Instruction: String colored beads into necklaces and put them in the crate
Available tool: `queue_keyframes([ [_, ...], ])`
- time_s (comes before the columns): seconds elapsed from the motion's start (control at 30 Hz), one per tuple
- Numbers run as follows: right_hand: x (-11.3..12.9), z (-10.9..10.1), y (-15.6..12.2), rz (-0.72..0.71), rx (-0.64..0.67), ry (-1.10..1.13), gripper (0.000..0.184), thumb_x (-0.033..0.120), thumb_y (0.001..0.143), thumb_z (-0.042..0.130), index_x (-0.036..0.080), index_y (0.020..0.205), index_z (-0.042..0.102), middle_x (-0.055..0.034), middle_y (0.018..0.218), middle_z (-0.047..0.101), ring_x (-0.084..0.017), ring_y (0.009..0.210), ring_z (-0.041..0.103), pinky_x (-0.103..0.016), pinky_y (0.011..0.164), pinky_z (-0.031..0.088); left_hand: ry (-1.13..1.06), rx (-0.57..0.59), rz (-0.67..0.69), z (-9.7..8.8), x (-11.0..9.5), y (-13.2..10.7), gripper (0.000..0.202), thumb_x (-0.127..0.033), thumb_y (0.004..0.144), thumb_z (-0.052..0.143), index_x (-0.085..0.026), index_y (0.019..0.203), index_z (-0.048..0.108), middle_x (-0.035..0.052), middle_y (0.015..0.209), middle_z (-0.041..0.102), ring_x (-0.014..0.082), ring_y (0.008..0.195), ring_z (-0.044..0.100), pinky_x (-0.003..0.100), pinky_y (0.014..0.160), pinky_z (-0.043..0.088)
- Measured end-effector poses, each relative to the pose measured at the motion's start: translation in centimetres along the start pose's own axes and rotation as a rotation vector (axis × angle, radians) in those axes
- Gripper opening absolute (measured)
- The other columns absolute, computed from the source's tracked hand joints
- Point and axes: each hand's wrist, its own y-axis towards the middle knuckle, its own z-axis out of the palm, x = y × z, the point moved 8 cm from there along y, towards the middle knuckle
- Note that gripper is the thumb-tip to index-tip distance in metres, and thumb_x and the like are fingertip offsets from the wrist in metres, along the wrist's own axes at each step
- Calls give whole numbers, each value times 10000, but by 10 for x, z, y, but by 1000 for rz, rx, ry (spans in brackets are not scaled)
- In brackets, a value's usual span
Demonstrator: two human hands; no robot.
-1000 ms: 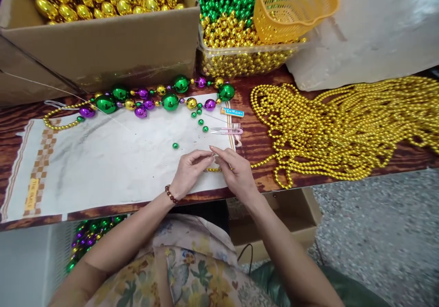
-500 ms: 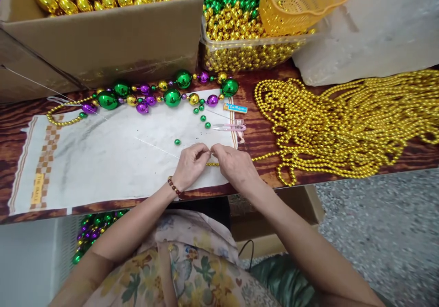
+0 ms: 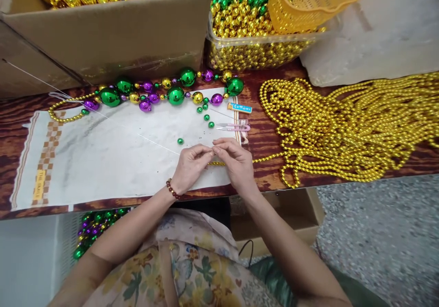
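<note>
My left hand [image 3: 194,167] is closed in a pinch over the white cloth [image 3: 113,161], holding a taut white string [image 3: 157,143] that comes in from the upper left. Against its fingertips, my right hand [image 3: 238,163] is also pinched; what sits between those fingers is too small to make out. Just below the fingertips a thin gold bead strand [image 3: 216,163] passes behind my right hand and reappears on its right. A loose green bead [image 3: 180,141] lies beyond my left hand. Pink-handled thread snips [image 3: 233,127] and a blue lighter [image 3: 240,108] lie past my right hand.
A necklace of large green, purple and gold beads [image 3: 175,95] stretches along the cloth's far edge. Gold bead strands [image 3: 329,133] are heaped at right. Behind stand a cardboard box [image 3: 113,42], a clear bin [image 3: 257,53] of beads and an orange basket [image 3: 315,17].
My right hand has turned slightly and its fingers are more extended at the pinch. My left hand keeps its pinch. The whole view has shifted a little.
</note>
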Motion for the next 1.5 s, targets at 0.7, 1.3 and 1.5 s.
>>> queue_keyframes([
  [0.7,-15,18,6,405,-91,888,150,283,790,678,227,755,543,-36,956,620,-185,952,610,-408,894,556,-188,124,-41,2,0,0,341,-463,747,747,-155,679,617,-6,680,581,104,653,464,248,662,375],
  [1.3,23,42,-12,-115,392,-178,208,340,946,578,231,1074,699,-22,906,730,-175,822,677,-292,773,490,-270,15,76,-38,-34,-8,159,-341,839,674,-187,866,644,-35,617,489,100,572,433,255,612,379],
  [1.5,33,50,-19,-273,323,-609,156,254,957,541,192,996,680,-69,947,729,-196,826,680,-278,687,438,423,85,195,-38,-44,-16,161,-242,887,561,-183,957,694,1,689,590,135,633,502,268,655,381],
])
